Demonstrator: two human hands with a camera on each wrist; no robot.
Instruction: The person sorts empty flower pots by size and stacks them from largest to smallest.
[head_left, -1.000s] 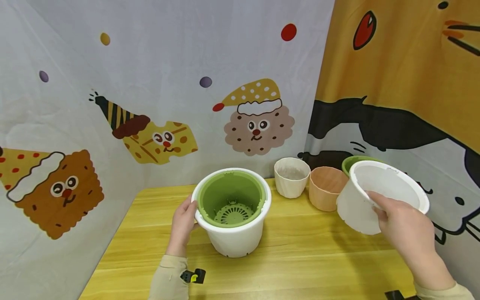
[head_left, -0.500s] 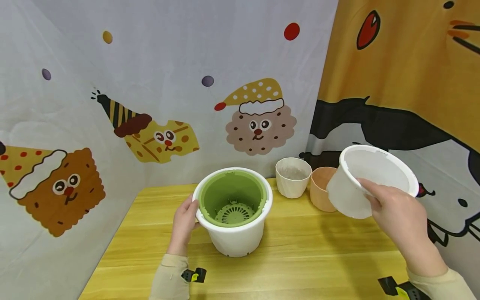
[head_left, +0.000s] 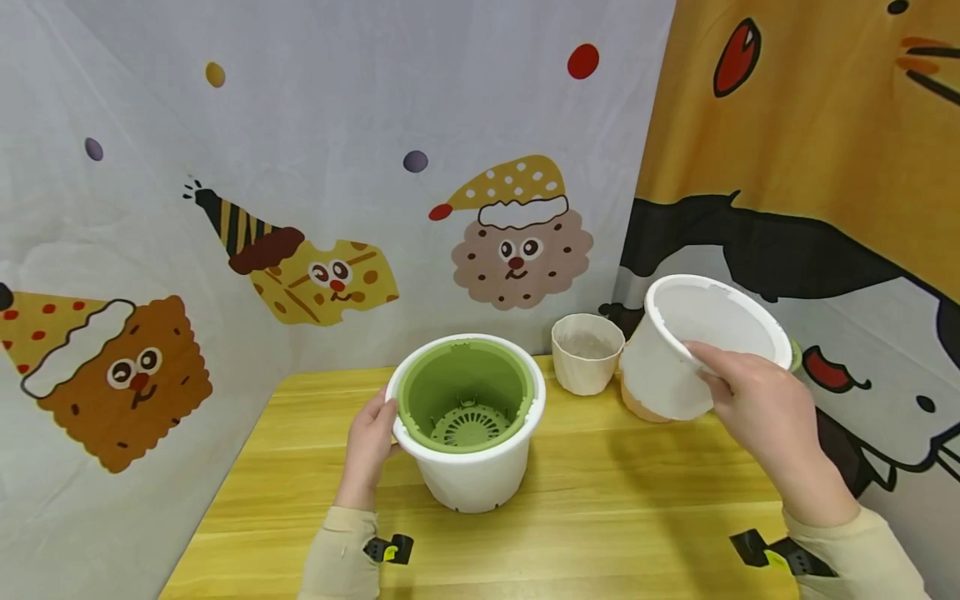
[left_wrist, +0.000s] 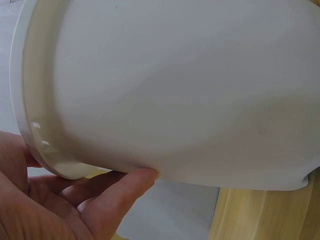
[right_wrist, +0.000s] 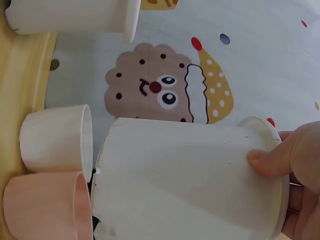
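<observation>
A white flowerpot (head_left: 472, 485) stands upright on the table with a green slotted inner pot (head_left: 467, 377) nested inside it. At its left side my left hand (head_left: 369, 443) holds the rim; in the left wrist view, fingers (left_wrist: 122, 197) touch the outer wall under the lip. Up at the right, my right hand (head_left: 768, 417) grips a second white flowerpot (head_left: 663, 371) by its rim, the pot raised and tilted. The right wrist view shows the thumb on its outside wall and the other fingers at the mouth side.
Along the back of the wooden table (head_left: 592, 533) stand a small cream pot (head_left: 588, 362) and a peach pot (head_left: 641, 407), largely covered by the raised pot. A green edge (head_left: 797, 357) shows behind it. Printed curtains (head_left: 337, 100) hang close behind and beside the table.
My right hand has carried the raised white flowerpot leftward and slightly up, so it now covers most of the peach pot. The left hand and its pot have stayed in place.
</observation>
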